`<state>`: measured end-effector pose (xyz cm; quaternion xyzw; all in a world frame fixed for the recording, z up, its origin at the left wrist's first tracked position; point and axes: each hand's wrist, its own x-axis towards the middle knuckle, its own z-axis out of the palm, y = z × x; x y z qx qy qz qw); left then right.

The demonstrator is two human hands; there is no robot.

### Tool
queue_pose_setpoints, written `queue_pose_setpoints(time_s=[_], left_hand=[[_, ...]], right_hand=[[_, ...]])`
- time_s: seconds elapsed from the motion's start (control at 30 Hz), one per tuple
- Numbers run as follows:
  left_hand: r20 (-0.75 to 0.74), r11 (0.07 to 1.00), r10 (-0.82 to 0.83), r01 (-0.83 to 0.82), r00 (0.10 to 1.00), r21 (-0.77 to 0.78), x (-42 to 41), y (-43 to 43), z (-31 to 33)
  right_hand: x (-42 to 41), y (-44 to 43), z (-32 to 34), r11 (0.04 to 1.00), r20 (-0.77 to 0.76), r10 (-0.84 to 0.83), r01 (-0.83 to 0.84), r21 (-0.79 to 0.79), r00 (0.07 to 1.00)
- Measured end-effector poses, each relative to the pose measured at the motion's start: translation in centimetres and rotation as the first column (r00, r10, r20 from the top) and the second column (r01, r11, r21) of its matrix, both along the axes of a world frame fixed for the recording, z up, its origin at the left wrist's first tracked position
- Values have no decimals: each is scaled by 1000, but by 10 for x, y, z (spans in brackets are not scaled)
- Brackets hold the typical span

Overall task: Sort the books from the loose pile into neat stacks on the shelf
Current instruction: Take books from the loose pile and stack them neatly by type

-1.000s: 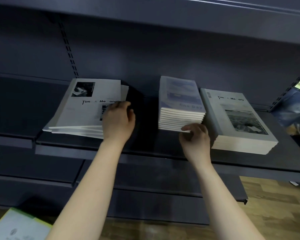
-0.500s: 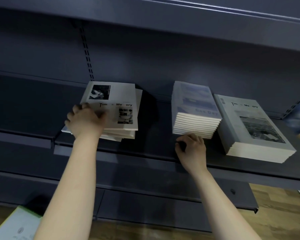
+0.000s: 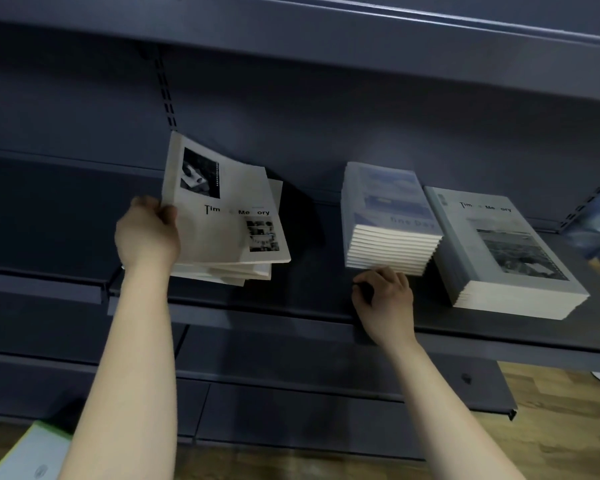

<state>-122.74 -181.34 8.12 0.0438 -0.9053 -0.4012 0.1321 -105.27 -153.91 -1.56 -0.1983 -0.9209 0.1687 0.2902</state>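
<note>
A loose pile of white books [image 3: 243,270] lies on the dark shelf [image 3: 291,299] at the left. My left hand [image 3: 148,233] grips the left edge of the top book [image 3: 219,216], a white "Time & Memory" cover, and its left side is lifted and bent upward. A neat stack of blue-grey "One Day" books [image 3: 388,233] stands in the middle. To its right is a neat stack of grey "Time & Memory" books [image 3: 499,258]. My right hand [image 3: 383,299] rests curled on the shelf just in front of the blue-grey stack, holding nothing.
An upper shelf [image 3: 361,39] overhangs the books. A lower shelf [image 3: 326,403] juts out below. A pale green book or box [image 3: 28,452] sits at the bottom left. Wooden floor [image 3: 551,427] shows at the lower right.
My left hand slid from the pile's right side to its left edge and raised the top book's left side. My right hand dropped from the middle stack's front onto the shelf.
</note>
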Motion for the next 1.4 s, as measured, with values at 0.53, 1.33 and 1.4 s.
queue_pose_setpoints(time_s=[0.53,1.33,1.4], left_hand=[[-403,577,-219,451,889,681,66,88,17],[-252,590,-613,646,749,485,161,253,-15],[-228,625,-641,670,733,401,161,256,-24]], right_hand=[[31,16,61,560,-270,91,-273,-782,959],[131,151,98,550,-351,-257,-162,-819,901],[137,164,96,564,-334,-280,-127,-816,900]])
